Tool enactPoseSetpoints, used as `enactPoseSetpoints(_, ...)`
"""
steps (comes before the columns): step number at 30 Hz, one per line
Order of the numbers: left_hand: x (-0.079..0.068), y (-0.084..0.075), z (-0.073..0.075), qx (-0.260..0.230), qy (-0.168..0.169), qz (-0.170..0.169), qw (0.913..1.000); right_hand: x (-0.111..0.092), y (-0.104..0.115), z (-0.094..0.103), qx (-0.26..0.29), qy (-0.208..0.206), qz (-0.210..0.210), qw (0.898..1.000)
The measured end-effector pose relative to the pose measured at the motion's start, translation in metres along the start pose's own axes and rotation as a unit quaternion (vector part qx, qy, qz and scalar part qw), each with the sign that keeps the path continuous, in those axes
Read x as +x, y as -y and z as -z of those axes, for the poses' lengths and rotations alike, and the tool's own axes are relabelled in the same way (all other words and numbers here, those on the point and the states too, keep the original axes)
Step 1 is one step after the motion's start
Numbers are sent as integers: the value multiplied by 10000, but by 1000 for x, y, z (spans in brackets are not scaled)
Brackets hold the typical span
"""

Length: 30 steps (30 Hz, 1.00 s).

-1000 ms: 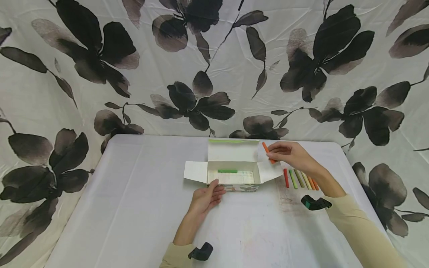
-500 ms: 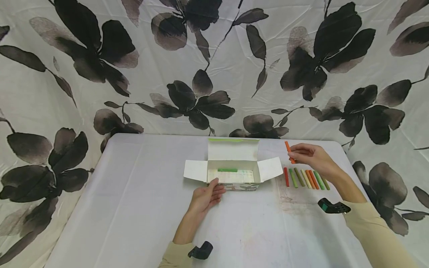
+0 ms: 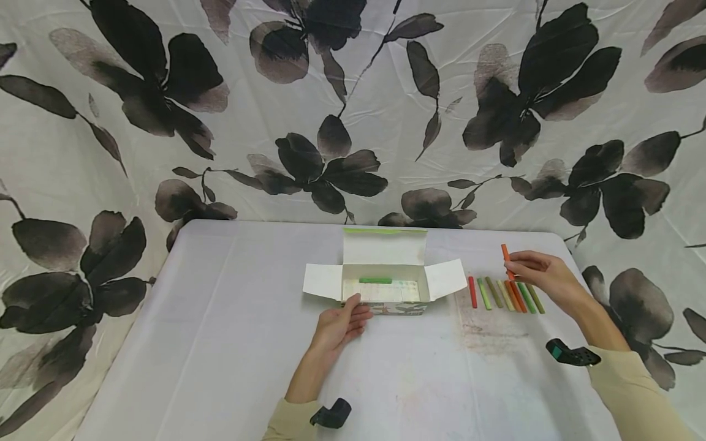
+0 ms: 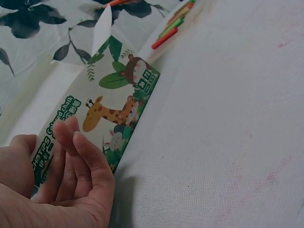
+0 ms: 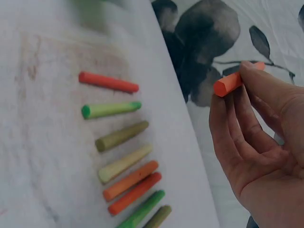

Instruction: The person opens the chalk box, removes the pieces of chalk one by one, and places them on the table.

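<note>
An opened chalk box (image 3: 399,309) with flaps spread stands on the table; animals and the words "colored chalk" are printed on its front. My left hand (image 3: 333,334) holds its front wall, thumb over the rim and fingers outside. Inside lies a green chalk stick (image 3: 375,280). Between thumb and fingertips, my right hand (image 3: 551,278) pinches an orange chalk stick (image 5: 225,86), raised above the right end of a row of chalks. In the right wrist view the row begins with a red chalk (image 5: 108,81), then a light green chalk (image 5: 111,109) and an olive chalk (image 5: 122,136).
The row continues with a pale yellow chalk (image 5: 124,164), two orange ones, a green chalk (image 5: 142,209) and another olive one. A white cloth (image 3: 220,343) with faint chalk smudges covers the table. Behind hangs a floral curtain (image 3: 231,122).
My right hand has carried the orange chalk rightward from beside the box's right flap to above the row's right end. The left hand and the box have stayed in place.
</note>
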State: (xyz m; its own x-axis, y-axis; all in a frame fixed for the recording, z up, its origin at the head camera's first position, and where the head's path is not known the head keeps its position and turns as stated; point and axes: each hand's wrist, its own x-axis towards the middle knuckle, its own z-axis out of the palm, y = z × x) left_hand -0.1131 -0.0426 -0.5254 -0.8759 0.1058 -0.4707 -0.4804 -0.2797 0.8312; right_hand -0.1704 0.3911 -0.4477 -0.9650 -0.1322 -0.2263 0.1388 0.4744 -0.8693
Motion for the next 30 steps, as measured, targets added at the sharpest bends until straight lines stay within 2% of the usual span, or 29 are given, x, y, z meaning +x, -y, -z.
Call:
enactPoseSetpoints(10,-1,0,0,-2,71,-29,10000,-7,-33,10,144,-294,-205,9993)
enactPoseSetpoints(20,-2,-1,1,-58,40,-27,10000,-11,-63,21,99,-487,-793,9956)
enactPoseSetpoints(30,0,1,0,-42,-11,27,10000,-21,-86,26,-726,-930,-1286,9847)
